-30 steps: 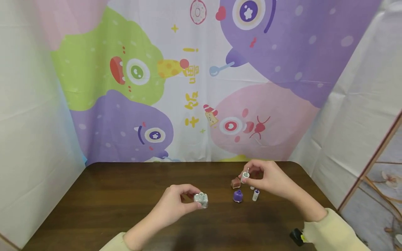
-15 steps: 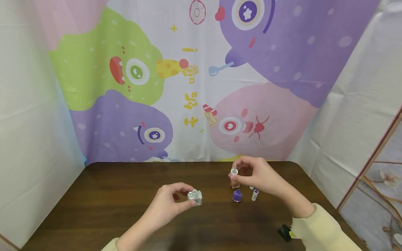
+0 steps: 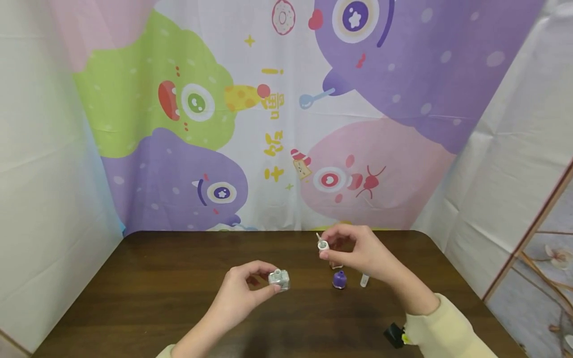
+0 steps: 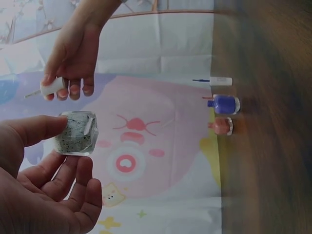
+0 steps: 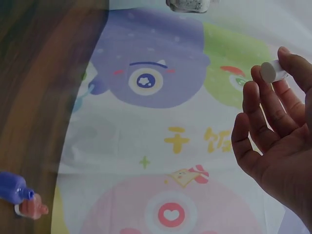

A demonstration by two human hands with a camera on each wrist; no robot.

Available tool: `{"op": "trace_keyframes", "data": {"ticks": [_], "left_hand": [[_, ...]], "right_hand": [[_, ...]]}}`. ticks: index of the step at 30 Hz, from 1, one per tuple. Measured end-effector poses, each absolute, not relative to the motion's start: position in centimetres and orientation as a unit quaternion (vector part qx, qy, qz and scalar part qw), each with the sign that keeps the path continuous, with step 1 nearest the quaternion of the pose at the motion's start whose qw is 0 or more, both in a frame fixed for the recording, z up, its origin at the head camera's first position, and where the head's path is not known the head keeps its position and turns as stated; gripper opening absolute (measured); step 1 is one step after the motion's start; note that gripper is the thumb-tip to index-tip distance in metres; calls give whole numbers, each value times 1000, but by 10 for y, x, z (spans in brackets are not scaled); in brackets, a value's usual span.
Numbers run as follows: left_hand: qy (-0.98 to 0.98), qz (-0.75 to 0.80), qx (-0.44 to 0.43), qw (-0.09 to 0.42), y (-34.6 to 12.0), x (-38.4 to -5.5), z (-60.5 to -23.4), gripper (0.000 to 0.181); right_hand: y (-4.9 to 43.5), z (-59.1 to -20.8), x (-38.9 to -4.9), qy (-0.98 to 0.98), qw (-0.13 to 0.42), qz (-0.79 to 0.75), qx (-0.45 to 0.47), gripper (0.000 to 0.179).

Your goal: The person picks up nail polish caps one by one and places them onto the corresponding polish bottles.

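My left hand [image 3: 241,293] pinches an uncapped bottle of speckled silver glitter nail polish [image 3: 280,281] above the table, its neck upward. My right hand [image 3: 360,253] pinches a white nail polish cap [image 3: 323,247] between thumb and fingers, its brush pointing up. In the left wrist view that cap [image 4: 52,87] is just beyond the glitter bottle [image 4: 76,132], apart from it. An uncapped purple polish bottle [image 3: 339,280] stands on the table below my right hand. Behind it is a brownish-pink bottle [image 3: 335,265], partly hidden by the fingers.
A white cap [image 4: 222,81] with a purple brush stands upright beside the purple bottle. Behind that bottle, a reddish brush tip [image 4: 207,98] peeks out. A cartoon-printed cloth [image 3: 268,199] hangs at the far edge of the dark wooden table [image 3: 179,278].
My right hand has moved left with the cap and brush, passing over the brownish-pink bottle toward the glitter bottle. My left hand has shifted slightly left, still holding the glitter bottle.
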State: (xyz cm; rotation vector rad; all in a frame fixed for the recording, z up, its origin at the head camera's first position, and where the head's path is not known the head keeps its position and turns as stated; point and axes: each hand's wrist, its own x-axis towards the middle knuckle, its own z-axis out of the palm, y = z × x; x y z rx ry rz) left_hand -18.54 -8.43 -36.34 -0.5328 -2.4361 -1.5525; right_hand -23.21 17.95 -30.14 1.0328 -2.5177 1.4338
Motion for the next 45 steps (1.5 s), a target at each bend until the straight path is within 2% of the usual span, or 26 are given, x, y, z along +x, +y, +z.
{"op": "trace_keyframes", "data": {"ticks": [14, 23, 34, 45], "left_hand": [[-812, -545, -177, 108, -78, -184, -370, 22], [-813, -546, -175, 104, -75, -184, -377, 23], [-808, -556, -171, 95, -75, -184, -380, 24], [-808, -561, -160, 81, -75, -186, -387, 24]], "right_hand": [[172, -309, -229, -808, 92, 463, 353, 20], [171, -320, -231, -805, 85, 475, 344, 20], [170, -329, -231, -802, 90, 504, 308, 29], [170, -339, -229, -804, 76, 512, 293, 24]]}}
